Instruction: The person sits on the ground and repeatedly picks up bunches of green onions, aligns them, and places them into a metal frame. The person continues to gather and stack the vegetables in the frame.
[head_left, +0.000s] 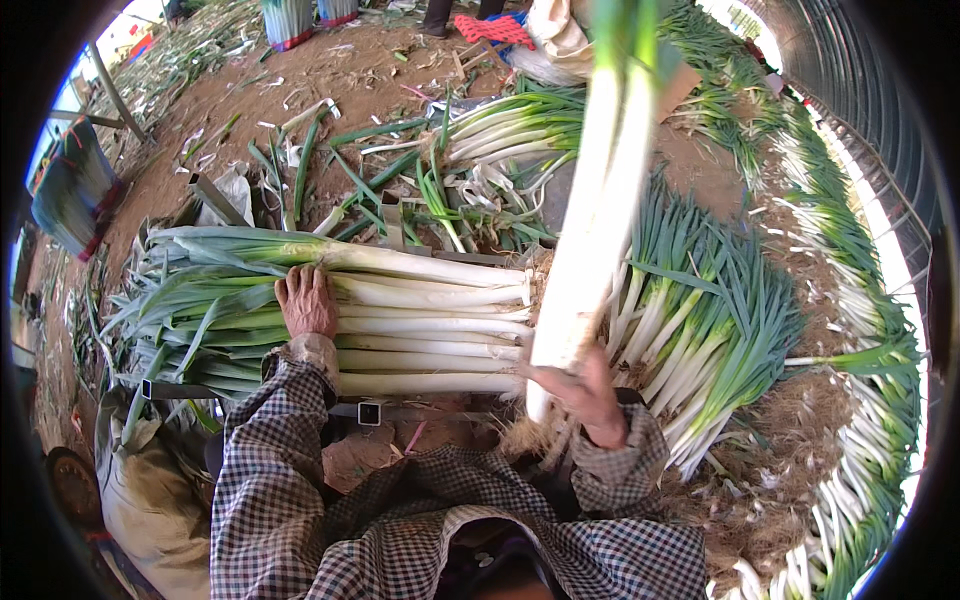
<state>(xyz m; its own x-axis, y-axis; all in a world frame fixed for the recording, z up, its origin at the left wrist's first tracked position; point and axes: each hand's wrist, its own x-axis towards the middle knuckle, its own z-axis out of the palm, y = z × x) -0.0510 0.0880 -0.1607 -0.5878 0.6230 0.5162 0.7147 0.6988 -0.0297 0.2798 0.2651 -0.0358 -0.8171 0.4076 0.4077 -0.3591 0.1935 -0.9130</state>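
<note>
Several large green onions (435, 325) lie side by side on a square-tube metal rack (369, 412), white stalks to the right and green leaves to the left. My left hand (310, 304) rests across them where white turns to green, its fingers slightly apart. At the rack's right end, my right hand (589, 397) grips a pair of large green onions (592, 247) near their roots. This pair points up towards the camera, blurred, and covers part of what lies behind. Brown roots (538, 439) hang below the grip.
A heap of green onions (697, 322) lies on the ground at my right. Beyond it, a long row (855, 255) follows the curved wall. Another bunch (525, 124) lies past the rack among loose leaves. Wrapped bundles (71, 187) stand at far left; a brown sack (154, 480) lies near left.
</note>
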